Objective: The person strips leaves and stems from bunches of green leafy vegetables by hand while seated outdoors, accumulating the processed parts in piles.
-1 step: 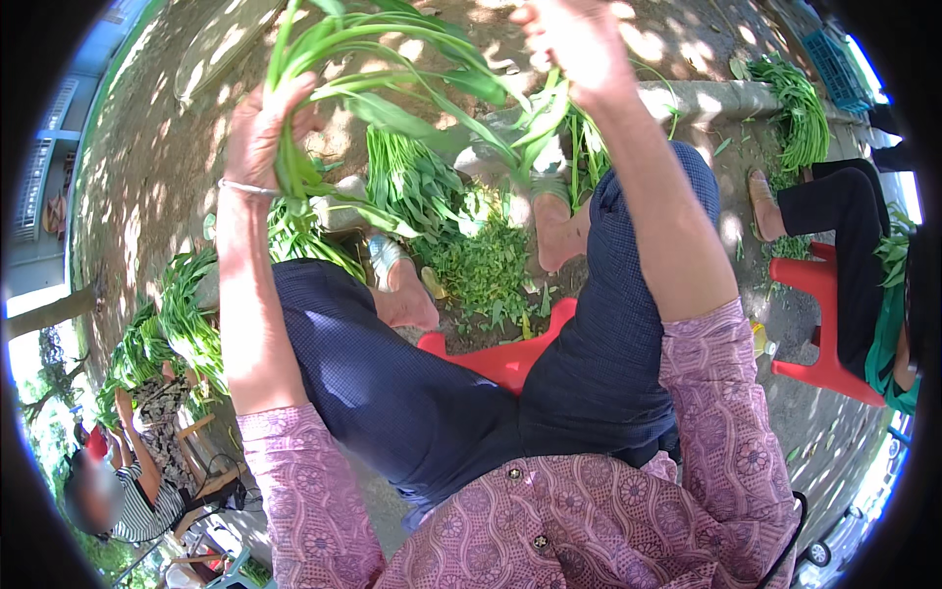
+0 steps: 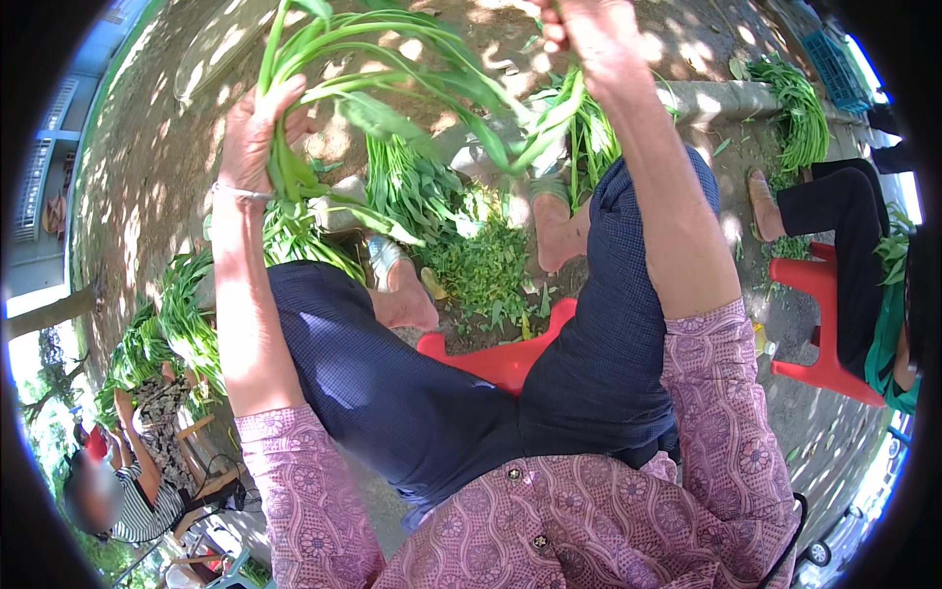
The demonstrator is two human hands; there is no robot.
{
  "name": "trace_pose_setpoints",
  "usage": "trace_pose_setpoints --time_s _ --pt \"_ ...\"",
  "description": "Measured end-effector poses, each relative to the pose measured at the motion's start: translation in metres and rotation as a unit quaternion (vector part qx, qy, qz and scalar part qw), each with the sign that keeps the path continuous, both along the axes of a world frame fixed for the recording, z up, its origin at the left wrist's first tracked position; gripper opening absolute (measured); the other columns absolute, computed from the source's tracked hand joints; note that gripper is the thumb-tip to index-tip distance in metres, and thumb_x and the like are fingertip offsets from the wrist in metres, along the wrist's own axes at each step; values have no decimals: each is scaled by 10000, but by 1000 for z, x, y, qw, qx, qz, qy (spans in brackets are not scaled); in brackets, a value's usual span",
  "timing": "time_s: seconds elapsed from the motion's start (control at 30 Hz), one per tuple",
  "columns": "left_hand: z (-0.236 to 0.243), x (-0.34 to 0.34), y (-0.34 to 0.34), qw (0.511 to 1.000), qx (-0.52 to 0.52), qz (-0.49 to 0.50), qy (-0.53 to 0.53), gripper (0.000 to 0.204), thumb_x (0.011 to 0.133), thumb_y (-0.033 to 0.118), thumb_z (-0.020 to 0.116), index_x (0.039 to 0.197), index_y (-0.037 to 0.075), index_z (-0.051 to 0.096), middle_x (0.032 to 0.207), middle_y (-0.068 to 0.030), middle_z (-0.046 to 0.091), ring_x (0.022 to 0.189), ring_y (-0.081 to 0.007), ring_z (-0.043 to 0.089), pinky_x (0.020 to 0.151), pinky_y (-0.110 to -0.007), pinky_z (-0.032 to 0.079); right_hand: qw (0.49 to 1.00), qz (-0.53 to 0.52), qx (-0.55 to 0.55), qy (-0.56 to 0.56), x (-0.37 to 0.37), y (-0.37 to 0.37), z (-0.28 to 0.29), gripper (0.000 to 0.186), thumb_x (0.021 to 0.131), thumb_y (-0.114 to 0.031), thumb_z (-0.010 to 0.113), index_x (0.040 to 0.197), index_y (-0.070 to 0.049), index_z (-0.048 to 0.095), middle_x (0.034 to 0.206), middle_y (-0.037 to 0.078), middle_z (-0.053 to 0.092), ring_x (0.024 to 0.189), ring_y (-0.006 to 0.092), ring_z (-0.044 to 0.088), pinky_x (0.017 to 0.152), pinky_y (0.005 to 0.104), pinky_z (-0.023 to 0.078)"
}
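My left hand (image 2: 257, 137), with a bangle at its wrist, is closed around a bunch of long leafy green stems (image 2: 392, 74) that look like water spinach. The stems arch over to the right and droop in the middle. Some leaf ends bend up beneath my right hand (image 2: 606, 54), whose fingers are curled; what lies inside them is mostly hidden. Under the arch, a heap of cut greens (image 2: 402, 182) leans by my left foot. More greens (image 2: 594, 137) rest by my right foot, and another bunch (image 2: 299, 240) lies by my left knee.
Loose leaves (image 2: 481, 260) cover the ground between my feet. I sit on a red stool (image 2: 505, 365). At right, a person sits by another red stool (image 2: 829, 334), near a greens bundle (image 2: 795, 118) and a blue crate (image 2: 837, 69). At left, another person handles greens (image 2: 182, 324).
My right hand has shifted slightly to the right. My left hand has edged a little left, still gripping the stems.
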State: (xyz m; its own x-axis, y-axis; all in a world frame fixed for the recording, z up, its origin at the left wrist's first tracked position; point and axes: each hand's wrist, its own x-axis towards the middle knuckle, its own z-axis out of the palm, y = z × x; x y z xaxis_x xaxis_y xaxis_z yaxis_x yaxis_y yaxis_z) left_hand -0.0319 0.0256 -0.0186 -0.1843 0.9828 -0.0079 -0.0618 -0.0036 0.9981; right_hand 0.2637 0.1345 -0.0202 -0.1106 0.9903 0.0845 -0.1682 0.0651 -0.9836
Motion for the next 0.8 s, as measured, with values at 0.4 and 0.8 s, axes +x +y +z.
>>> trace_pose_setpoints --time_s 0.4,0.8 --pt "3 -19 -15 996 4 -82 -45 187 844 234 616 866 63 542 558 43 398 488 -66 378 594 -282 433 992 0 67 -108 5 7 3 186 861 -141 497 785 -8 602 605 -6 509 476 63 425 414 215 330" --pt "20 -68 -20 980 -39 90 172 296 780 290 713 871 36 593 615 -26 567 488 -78 542 442 -224 463 965 105 34 -240 -21 -22 21 219 820 -131 514 833 40 650 684 42 631 587 81 540 521 250 419"
